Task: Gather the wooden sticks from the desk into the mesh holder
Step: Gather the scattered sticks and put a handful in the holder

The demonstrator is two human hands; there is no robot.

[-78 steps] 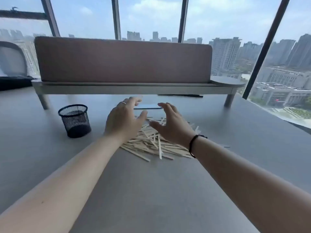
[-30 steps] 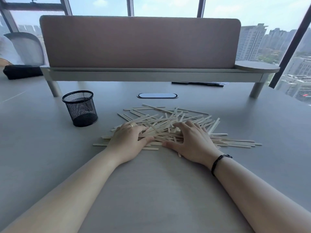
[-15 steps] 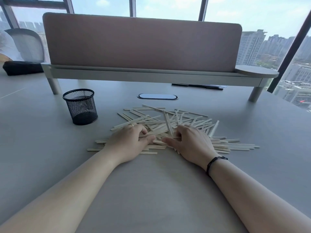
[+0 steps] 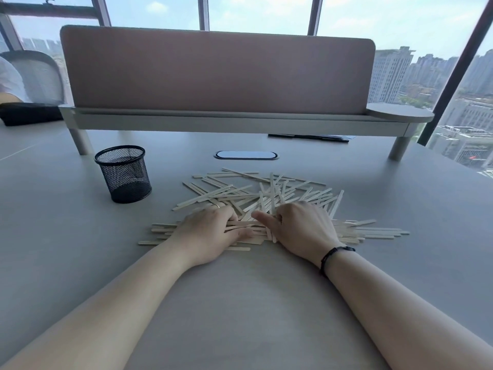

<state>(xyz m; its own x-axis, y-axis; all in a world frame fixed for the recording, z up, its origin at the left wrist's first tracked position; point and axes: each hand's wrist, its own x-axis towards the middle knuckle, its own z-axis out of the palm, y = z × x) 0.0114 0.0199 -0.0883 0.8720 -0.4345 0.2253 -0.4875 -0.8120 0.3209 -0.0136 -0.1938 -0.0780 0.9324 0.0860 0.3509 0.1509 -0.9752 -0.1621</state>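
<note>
In the head view the wooden sticks point(image 4: 269, 206) lie heaped at frame centre, mostly running left-right, under both hands, with the mesh holder point(image 4: 123, 174) standing upper left, nearer the left hand point(image 4: 206, 232). Both the left hand and the right hand point(image 4: 298, 227) are curled, thumbs almost meeting, pinching some sticks. A second ago the palms lay flatter; several sticks now tip upward.

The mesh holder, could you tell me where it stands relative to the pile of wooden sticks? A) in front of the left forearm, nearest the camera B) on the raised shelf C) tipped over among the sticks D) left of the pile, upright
D: the mesh holder stands upright on the desk, apart from the wooden sticks and to their left.
</note>
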